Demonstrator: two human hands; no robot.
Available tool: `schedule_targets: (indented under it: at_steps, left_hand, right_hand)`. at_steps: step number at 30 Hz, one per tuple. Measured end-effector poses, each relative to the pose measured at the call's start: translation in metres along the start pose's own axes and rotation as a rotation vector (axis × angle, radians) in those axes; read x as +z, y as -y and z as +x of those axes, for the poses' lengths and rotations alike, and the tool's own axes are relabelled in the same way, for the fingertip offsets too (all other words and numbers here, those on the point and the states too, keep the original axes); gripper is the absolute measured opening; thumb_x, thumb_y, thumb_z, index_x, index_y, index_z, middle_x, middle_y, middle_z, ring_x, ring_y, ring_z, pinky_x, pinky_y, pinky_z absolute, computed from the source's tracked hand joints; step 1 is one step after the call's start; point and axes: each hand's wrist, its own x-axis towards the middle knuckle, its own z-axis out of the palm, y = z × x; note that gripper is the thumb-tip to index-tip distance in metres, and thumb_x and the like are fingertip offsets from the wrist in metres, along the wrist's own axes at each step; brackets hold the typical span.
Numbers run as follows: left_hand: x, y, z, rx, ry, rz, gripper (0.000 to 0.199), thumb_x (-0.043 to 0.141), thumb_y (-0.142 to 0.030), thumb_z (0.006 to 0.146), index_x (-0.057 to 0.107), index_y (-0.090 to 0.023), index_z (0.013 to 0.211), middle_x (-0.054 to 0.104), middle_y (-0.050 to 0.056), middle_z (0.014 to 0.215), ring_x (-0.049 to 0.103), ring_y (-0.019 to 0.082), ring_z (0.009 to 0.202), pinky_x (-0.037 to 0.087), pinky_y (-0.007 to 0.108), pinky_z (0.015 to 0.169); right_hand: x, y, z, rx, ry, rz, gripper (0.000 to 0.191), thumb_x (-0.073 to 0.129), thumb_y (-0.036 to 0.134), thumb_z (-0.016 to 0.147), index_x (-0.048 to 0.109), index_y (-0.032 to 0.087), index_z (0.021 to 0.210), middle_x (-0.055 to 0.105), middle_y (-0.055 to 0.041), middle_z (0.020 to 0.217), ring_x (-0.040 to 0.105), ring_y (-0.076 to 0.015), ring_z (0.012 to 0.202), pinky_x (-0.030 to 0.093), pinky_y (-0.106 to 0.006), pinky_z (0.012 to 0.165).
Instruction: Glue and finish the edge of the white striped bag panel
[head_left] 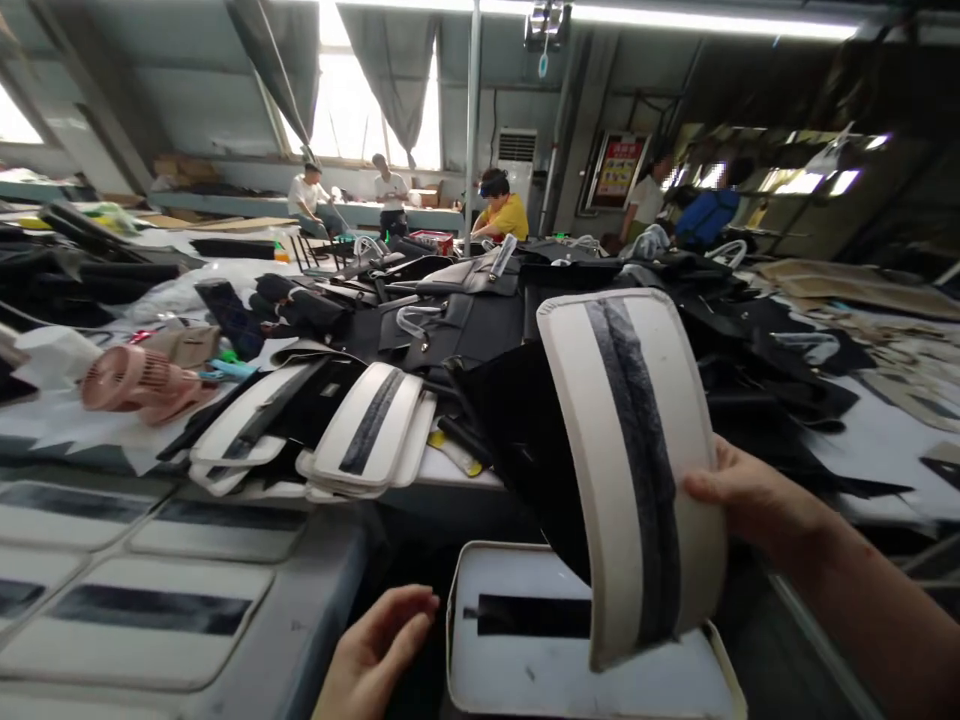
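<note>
My right hand (pixel 757 500) pinches the edge of a white panel with a dark stripe (pixel 585 360), thumb on its front face. The panel stands tilted and slightly bowed, and a black fabric piece (pixel 517 440) hangs at its left side. Beneath it is a white rectangular board with a raised rim (pixel 510 685), a black strip (pixel 525 615) across it; the held panel hides part of both. To the left of this board, my left hand (pixel 382 645) is empty, its fingers bent and the thumb apart from them.
Flat pale panels with dark strips (pixel 142 655) lie on the left table. Stacked white panels (pixel 367 430), a pink fan (pixel 127 385) and black bag pieces (pixel 480 330) cover the table ahead. Several people, one in a yellow shirt (pixel 510 215), are farther back.
</note>
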Motion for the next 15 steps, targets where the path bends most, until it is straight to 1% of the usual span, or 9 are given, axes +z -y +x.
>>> schedule_targets:
  at_steps: [2, 3, 5, 7, 9, 12, 15]
  left_hand:
    - [-0.002, 0.019, 0.012, -0.007, -0.122, -0.002, 0.057, 0.072, -0.066, 0.069, 0.072, -0.021, 0.106, 0.071, 0.01, 0.115, 0.064, 0.03, 0.111, 0.048, 0.037, 0.101]
    - [0.0, 0.029, 0.016, -0.013, -0.16, -0.023, 0.061, 0.071, -0.067, 0.069, 0.07, -0.021, 0.109, 0.068, 0.01, 0.12, 0.062, 0.03, 0.114, 0.047, 0.038, 0.104]
    - [0.009, 0.046, 0.021, -0.04, -0.191, -0.11, 0.064, 0.068, -0.069, 0.072, 0.067, -0.022, 0.115, 0.064, 0.01, 0.129, 0.059, 0.03, 0.119, 0.045, 0.039, 0.106]
    - [0.019, 0.058, 0.023, -0.094, -0.173, -0.211, 0.061, 0.062, -0.068, 0.078, 0.064, -0.023, 0.119, 0.06, 0.009, 0.135, 0.057, 0.028, 0.123, 0.045, 0.039, 0.106]
    - [0.028, 0.066, 0.024, -0.16, -0.152, -0.272, 0.058, 0.058, -0.067, 0.082, 0.063, -0.024, 0.121, 0.059, 0.009, 0.137, 0.054, 0.027, 0.126, 0.045, 0.038, 0.107]
    - [0.037, 0.076, 0.029, -0.239, -0.126, -0.251, 0.058, 0.055, -0.066, 0.085, 0.062, -0.022, 0.123, 0.06, 0.009, 0.135, 0.052, 0.026, 0.129, 0.045, 0.036, 0.105]
    - [0.045, 0.087, 0.037, -0.285, -0.103, -0.201, 0.063, 0.052, -0.069, 0.084, 0.062, -0.02, 0.123, 0.063, 0.011, 0.131, 0.055, 0.028, 0.125, 0.047, 0.039, 0.102]
  right_hand:
    - [-0.006, 0.009, -0.004, -0.009, 0.082, -0.103, 0.036, 0.073, 0.015, 0.066, 0.073, 0.016, 0.102, 0.076, -0.0094, 0.092, 0.073, -0.0253, 0.079, 0.056, -0.036, 0.072]
    - [-0.008, 0.012, -0.005, -0.01, 0.099, -0.151, 0.036, 0.07, 0.014, 0.067, 0.073, 0.015, 0.102, 0.076, -0.0095, 0.093, 0.072, -0.0247, 0.081, 0.056, -0.036, 0.074]
    - [-0.01, 0.015, -0.005, 0.004, 0.135, -0.247, 0.036, 0.066, 0.011, 0.067, 0.073, 0.012, 0.102, 0.075, -0.0105, 0.096, 0.072, -0.024, 0.084, 0.055, -0.037, 0.078]
    - [-0.012, 0.015, -0.005, 0.05, 0.186, -0.328, 0.034, 0.064, 0.01, 0.068, 0.073, 0.008, 0.1, 0.075, -0.0122, 0.096, 0.071, -0.0231, 0.085, 0.053, -0.036, 0.08]
    - [-0.014, 0.013, -0.006, 0.118, 0.241, -0.381, 0.03, 0.063, 0.009, 0.07, 0.074, 0.005, 0.098, 0.074, -0.0128, 0.095, 0.071, -0.0223, 0.085, 0.053, -0.034, 0.08]
    - [-0.017, 0.01, -0.009, 0.214, 0.29, -0.407, 0.022, 0.063, 0.009, 0.071, 0.074, 0.006, 0.09, 0.074, -0.0107, 0.091, 0.07, -0.0221, 0.085, 0.053, -0.033, 0.078]
    - [-0.022, 0.01, -0.015, 0.254, 0.29, -0.382, 0.009, 0.064, 0.008, 0.069, 0.072, 0.007, 0.074, 0.074, -0.0072, 0.084, 0.071, -0.0217, 0.082, 0.053, -0.036, 0.08]
